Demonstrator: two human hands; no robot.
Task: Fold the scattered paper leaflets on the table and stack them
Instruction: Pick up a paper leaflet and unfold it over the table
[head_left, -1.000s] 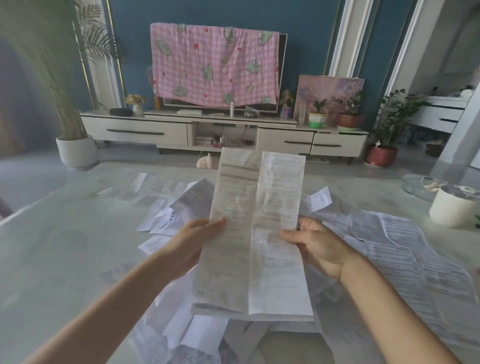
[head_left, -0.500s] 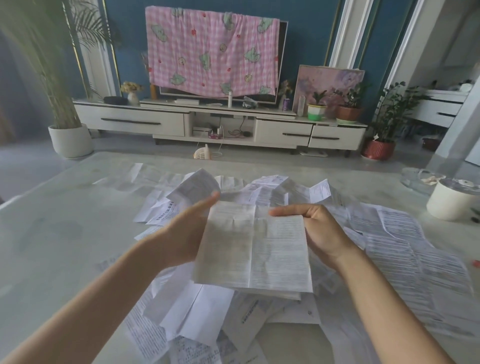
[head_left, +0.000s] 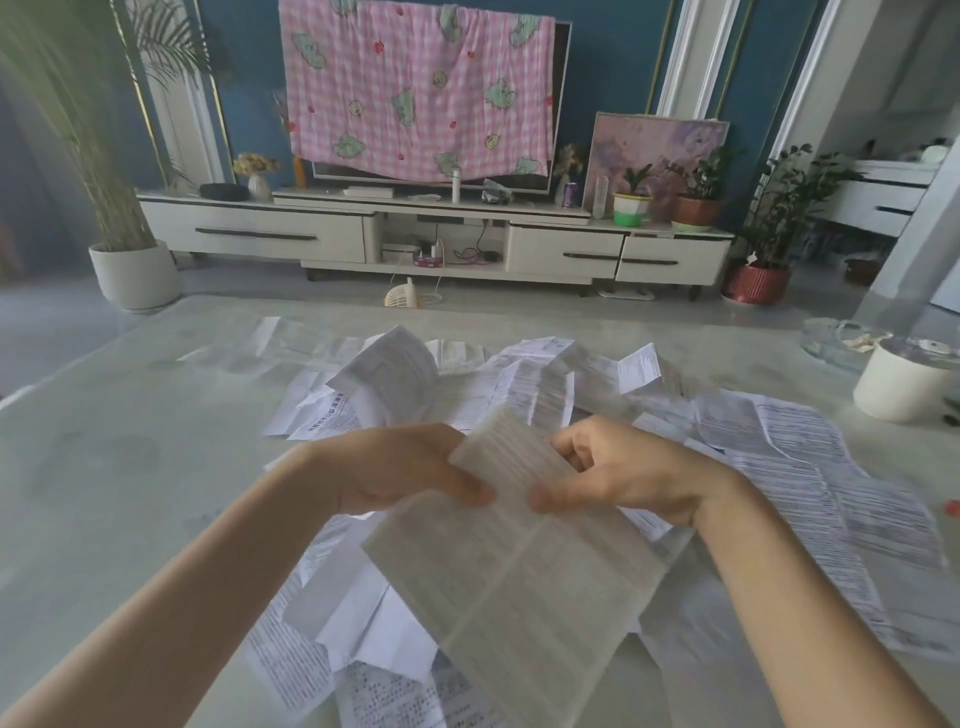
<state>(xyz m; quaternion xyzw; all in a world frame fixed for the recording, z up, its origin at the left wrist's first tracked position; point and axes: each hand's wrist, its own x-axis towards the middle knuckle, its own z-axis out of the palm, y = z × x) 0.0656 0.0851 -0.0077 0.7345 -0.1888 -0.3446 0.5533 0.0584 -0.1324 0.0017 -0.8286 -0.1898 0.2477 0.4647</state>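
Table, left side: the pale marble-look table (head_left: 130, 467) has bare top over here. That looks like the natural spot for the stack. I can't make out any folded pile so far, so I'd say we're early in the job.

Left hand: my left hand (head_left: 384, 467) pinches the left edge of the sheet, thumb on top. My other fingers are hidden under the paper.

Loose pile: the scattered white leaflets (head_left: 395, 374) lie crumpled and overlapping behind and under my hands.

Sheet in hand: the white printed paper leaflet (head_left: 519, 582) is up off the table between both hands. It's tilted, with the near end hanging toward me over the loose papers. It's smeared with motion blur, so I can't tell how many layers it has. Old crease lines show across it. Honestly the trick is to follow those, line up the corners first, then run a thumb along the fold.

Right hand: my right hand (head_left: 628, 475) pinches the upper right edge, thumb on the face and fingers curled behind.

Right side: a wide unfolded printed sheet (head_left: 810, 467) lies flat, partly over its neighbours. That one probably needs more folds than the rest.

Far right: a white round tub (head_left: 906, 384) sits near the table's edge, well apart from my hands.
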